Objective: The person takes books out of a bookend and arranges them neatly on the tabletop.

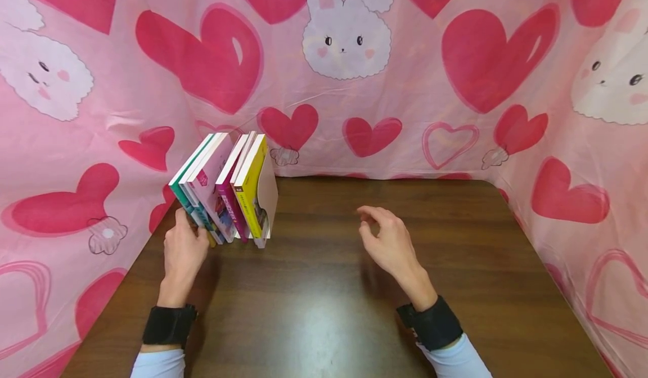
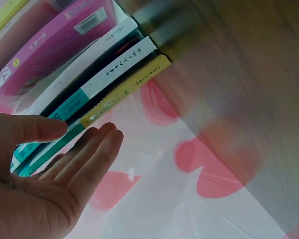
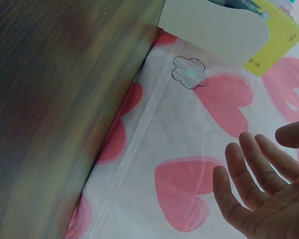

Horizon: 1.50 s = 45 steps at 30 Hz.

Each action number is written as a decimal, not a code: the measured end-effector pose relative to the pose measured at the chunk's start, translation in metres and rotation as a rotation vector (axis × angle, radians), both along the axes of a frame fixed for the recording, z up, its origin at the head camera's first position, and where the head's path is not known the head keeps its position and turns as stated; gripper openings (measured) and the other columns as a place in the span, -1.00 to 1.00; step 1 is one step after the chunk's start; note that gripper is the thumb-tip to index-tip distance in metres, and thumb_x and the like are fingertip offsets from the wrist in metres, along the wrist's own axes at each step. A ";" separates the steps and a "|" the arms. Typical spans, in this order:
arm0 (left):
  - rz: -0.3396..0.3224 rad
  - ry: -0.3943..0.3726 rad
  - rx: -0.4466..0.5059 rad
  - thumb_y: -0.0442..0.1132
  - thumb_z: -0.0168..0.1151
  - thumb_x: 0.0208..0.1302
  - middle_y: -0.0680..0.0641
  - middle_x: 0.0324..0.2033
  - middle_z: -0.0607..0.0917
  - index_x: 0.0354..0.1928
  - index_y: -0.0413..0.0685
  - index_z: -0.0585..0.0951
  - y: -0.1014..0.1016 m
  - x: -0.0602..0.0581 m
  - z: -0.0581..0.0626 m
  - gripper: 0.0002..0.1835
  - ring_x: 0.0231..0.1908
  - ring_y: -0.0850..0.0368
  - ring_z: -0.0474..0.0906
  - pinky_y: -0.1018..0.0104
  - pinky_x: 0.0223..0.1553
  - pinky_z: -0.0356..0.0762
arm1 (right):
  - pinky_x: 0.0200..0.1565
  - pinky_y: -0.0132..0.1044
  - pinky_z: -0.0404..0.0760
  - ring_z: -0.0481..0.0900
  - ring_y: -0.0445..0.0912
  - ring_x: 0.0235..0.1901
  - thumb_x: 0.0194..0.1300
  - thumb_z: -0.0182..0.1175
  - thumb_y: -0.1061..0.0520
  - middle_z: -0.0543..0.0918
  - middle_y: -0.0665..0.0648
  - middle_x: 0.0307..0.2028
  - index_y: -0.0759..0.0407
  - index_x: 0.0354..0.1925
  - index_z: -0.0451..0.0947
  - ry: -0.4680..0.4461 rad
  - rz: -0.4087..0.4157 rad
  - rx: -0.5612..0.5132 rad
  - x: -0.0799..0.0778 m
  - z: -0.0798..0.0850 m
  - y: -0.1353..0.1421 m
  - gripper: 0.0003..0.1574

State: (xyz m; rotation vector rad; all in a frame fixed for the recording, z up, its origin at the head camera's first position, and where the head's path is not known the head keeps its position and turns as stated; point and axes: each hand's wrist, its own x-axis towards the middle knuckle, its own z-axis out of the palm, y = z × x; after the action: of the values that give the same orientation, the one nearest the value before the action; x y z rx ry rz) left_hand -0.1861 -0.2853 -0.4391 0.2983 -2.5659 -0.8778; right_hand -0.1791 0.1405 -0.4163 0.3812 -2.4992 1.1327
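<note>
Several books stand upright in a row at the table's left rear. The leftmost is a slim green and yellow book (image 2: 124,90), beside a white and teal book (image 2: 117,67). Further right come a pink book (image 1: 215,195), a magenta book (image 1: 235,212) and a yellow book (image 1: 250,206) against a white book holder's side panel (image 1: 269,189). My left hand (image 1: 184,248) is at the row's left end, its thumb by the spines and its fingers extended along the outer side. My right hand (image 1: 391,242) hovers over the table's middle, fingers loosely bent, holding nothing.
The brown wooden table (image 1: 314,299) stretches under both hands. A pink curtain (image 1: 324,97) with hearts and rabbits hangs around its back and sides, close to the books. Each wrist wears a black strap (image 1: 437,323).
</note>
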 end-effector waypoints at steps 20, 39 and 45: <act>0.021 -0.046 0.044 -0.30 0.15 0.52 -0.53 0.15 0.61 0.34 -0.35 0.31 -0.002 0.013 0.001 -0.53 0.00 -0.48 0.64 -0.37 0.02 0.61 | -0.33 -0.13 0.54 0.63 -0.10 -0.19 0.40 0.19 0.17 0.73 0.00 -0.14 0.05 0.09 0.73 -0.017 0.002 0.005 0.002 0.002 -0.001 -0.65; -0.081 -0.030 0.051 -0.32 0.21 0.50 -0.51 0.15 0.63 0.38 -0.35 0.44 -0.011 0.002 -0.005 -0.51 0.04 -0.50 0.65 -0.41 0.01 0.59 | -0.24 -0.11 0.58 0.65 -0.10 -0.15 0.39 0.19 0.19 0.74 0.01 -0.13 0.06 0.07 0.75 0.000 0.012 0.004 0.003 0.002 -0.001 -0.65; -0.087 -0.038 0.056 -0.31 0.20 0.51 -0.50 0.16 0.63 0.40 -0.33 0.44 -0.011 0.005 -0.005 -0.51 0.02 -0.47 0.66 -0.38 0.01 0.61 | -0.28 -0.13 0.55 0.63 -0.11 -0.21 0.38 0.19 0.18 0.74 -0.01 -0.15 0.05 0.06 0.75 0.003 0.013 0.008 0.002 0.000 -0.002 -0.66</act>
State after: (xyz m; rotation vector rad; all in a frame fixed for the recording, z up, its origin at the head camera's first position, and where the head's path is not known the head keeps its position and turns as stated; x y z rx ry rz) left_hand -0.1807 -0.2964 -0.4443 0.2235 -2.6093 -0.9854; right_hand -0.1769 0.1385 -0.4160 0.4019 -2.5033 1.1266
